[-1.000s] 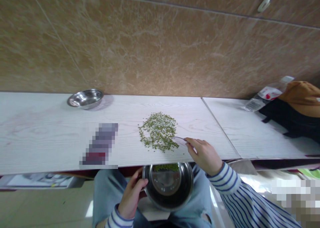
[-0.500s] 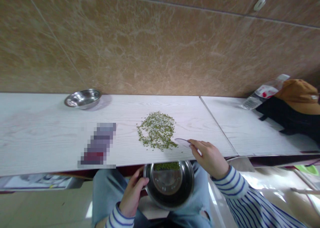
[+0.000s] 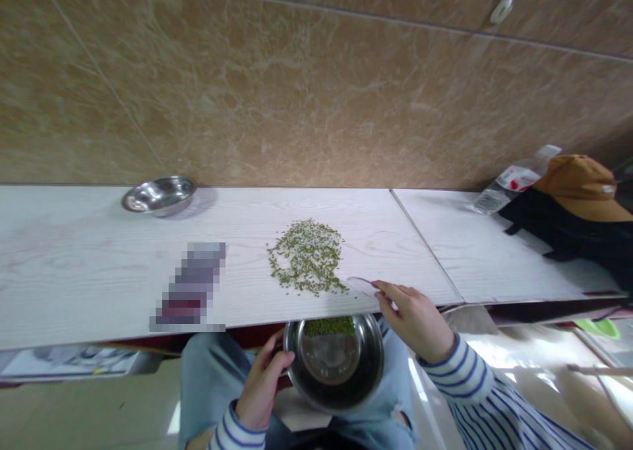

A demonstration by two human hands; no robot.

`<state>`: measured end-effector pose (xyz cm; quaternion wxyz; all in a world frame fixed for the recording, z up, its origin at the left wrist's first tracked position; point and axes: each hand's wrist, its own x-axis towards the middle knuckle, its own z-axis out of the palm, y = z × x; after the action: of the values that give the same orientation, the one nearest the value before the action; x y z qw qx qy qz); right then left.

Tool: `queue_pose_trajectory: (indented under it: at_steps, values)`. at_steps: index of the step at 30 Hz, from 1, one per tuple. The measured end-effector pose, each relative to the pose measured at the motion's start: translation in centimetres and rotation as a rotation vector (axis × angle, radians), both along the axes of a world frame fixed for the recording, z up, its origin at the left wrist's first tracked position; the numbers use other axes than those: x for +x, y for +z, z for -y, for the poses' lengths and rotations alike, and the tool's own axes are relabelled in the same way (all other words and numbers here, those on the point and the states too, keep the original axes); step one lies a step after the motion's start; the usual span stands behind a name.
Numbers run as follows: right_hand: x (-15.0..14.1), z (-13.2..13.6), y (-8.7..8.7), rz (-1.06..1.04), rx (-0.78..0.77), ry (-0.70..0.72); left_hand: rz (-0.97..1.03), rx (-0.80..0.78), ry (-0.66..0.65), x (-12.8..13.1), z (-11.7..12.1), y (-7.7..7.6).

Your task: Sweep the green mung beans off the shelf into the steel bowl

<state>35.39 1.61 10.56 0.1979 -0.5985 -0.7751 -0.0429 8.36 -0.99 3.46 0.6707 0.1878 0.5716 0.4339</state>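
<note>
A deep steel pot sits over my lap under the table's front edge. Small green beans lie inside it along the far side. My left hand is closed on the pot's left side, thumb near the rim. More green beans, like mung beans, are spread in a loose patch on the white table. Just right of that patch, my right hand pinches a thin, see-through scraper-like piece with a curved edge. Its lower part is hard to make out against the table.
A shallow steel bowl stands at the back left by the wall. A blurred-out flat object lies left of the beans. On the right are a plastic bottle, a brown cap and a black bag.
The view has shifted slightly, moving the table items a little left. My right hand has moved slightly right, away from the bean patch. My left hand keeps its hold on the pot.
</note>
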Motion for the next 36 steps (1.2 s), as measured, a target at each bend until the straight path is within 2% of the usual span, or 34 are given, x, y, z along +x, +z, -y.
queue_pose_trajectory:
  at_steps: [7, 12, 26, 36]
  values:
    - [-0.4, 1.4, 0.1, 0.014, -0.003, 0.027, 0.015, -0.004, -0.058, -0.3, 0.0, -0.7]
    - [-0.2, 1.3, 0.1, 0.007, -0.01, 0.012, -0.013, 0.007, -0.013, -0.2, 0.3, -0.9]
    - [-0.3, 1.4, 0.1, -0.014, -0.03, 0.021, 0.0, -0.014, 0.015, 0.1, 0.3, 0.1]
    - [-0.1, 1.1, 0.7, 0.009, -0.086, 0.044, -0.004, -0.001, -0.01, -0.1, 0.3, 0.0]
